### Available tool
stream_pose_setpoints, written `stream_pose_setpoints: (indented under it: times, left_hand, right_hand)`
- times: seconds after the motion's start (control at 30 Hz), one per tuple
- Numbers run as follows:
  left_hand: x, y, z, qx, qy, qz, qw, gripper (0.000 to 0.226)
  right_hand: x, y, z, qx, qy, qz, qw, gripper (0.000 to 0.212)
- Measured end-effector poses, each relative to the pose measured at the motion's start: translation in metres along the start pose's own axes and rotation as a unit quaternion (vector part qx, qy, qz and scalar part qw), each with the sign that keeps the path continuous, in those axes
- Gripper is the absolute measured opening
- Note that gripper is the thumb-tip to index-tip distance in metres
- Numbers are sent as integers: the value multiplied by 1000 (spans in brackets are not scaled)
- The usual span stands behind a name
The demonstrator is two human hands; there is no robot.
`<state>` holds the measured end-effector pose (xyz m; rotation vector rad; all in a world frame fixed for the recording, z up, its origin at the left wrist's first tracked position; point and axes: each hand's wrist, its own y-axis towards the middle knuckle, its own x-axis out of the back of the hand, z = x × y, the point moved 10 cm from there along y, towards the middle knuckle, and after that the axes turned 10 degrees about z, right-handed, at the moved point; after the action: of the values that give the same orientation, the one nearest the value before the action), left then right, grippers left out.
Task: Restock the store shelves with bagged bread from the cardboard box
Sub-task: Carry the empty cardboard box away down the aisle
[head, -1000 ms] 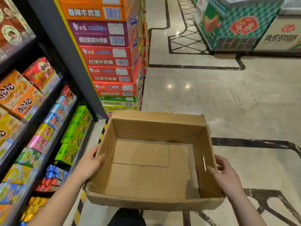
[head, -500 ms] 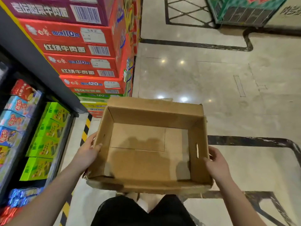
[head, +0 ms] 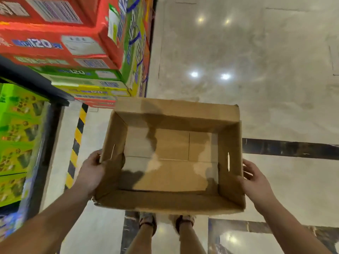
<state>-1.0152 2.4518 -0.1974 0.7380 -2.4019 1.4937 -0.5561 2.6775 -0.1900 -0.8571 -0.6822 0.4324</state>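
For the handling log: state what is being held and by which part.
The empty cardboard box, by its side walls: left hand grips the left wall, right hand presses the right wall.

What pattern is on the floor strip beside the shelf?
The striped floor tape shows black and yellow diagonal bands; head view.

Light from above glares as white spots on the polished floor [head: 266, 110], soft shadows mottle the inside of the cardboard box [head: 172, 173], and the stacked cartons [head: 55, 43] (left edge especially) smear with motion blur and wide-angle stretch.
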Motion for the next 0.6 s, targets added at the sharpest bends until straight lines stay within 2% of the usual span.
stream_pose_setpoints:
  times: [0.13, 0.3, 0.6]
  left_hand:
    - [-40, 72, 25, -15, 26, -18, 999, 28]
    - [-76, 150, 68, 27, 29, -16, 999, 30]
    - [-99, 216, 109, 49, 33, 14, 998, 40]
  right_hand:
    - [-27, 79, -43, -34, 30, -12, 999, 53]
    - [-63, 151, -78, -48, 41, -31, 998, 53]
    - [-91, 222, -94, -61, 5, -6, 998, 62]
